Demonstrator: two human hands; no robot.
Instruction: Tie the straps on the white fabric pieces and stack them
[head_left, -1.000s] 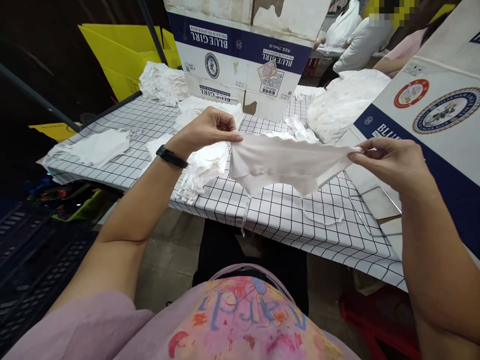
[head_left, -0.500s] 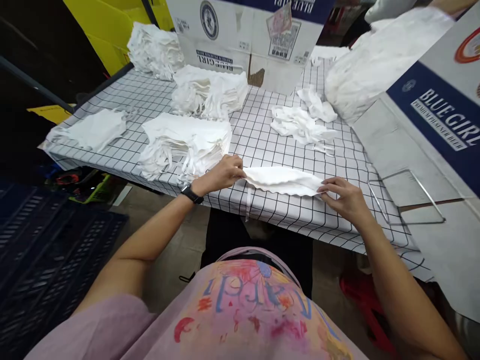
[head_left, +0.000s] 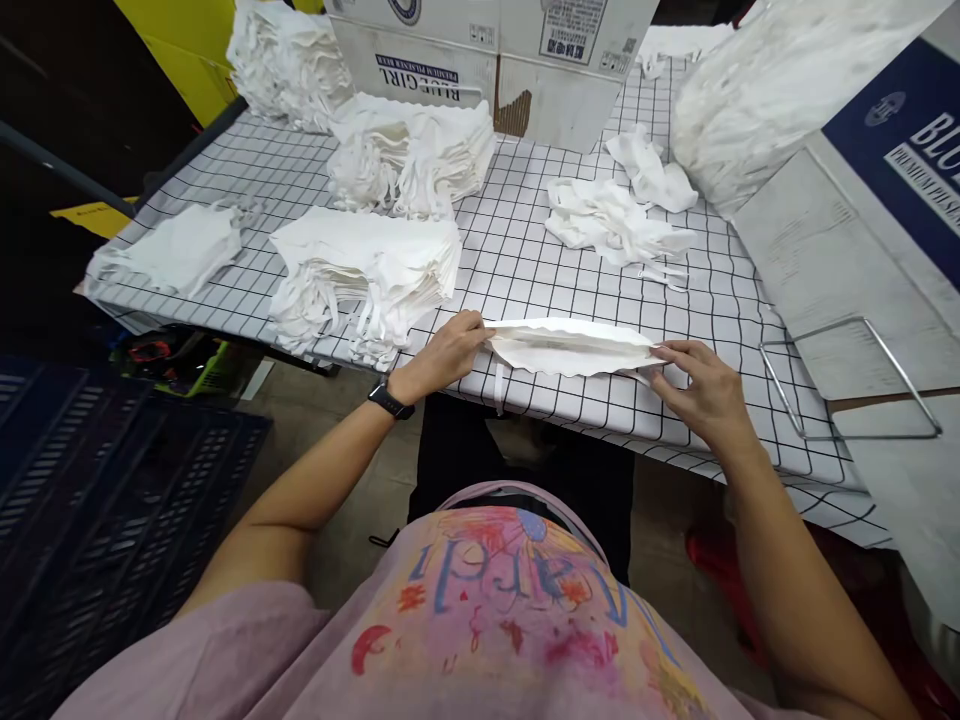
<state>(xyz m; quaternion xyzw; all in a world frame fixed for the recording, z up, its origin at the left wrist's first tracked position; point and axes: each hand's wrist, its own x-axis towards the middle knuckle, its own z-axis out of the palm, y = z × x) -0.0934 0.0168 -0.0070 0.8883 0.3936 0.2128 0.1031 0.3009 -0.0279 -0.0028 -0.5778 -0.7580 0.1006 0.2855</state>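
Observation:
A folded white cloth piece (head_left: 571, 347) lies on the grid-patterned table (head_left: 525, 270) near its front edge. My left hand (head_left: 448, 350) pinches its left end and my right hand (head_left: 701, 385) pinches its right end, so the piece is stretched flat between them. A thin white strap hangs from it over the table edge. Just left of my left hand stands a neat stack of the same white pieces (head_left: 367, 270).
More white stacks (head_left: 412, 150) and a loose heap (head_left: 611, 225) lie further back. Blue Girl cardboard boxes (head_left: 487, 50) stand behind and at the right (head_left: 892, 180). A wire frame (head_left: 847, 380) rests at the right. Dark crates (head_left: 90, 500) sit on the floor at left.
My hands have lowered the white piece from mid-air onto the table and folded it flat. The view has tilted downward.

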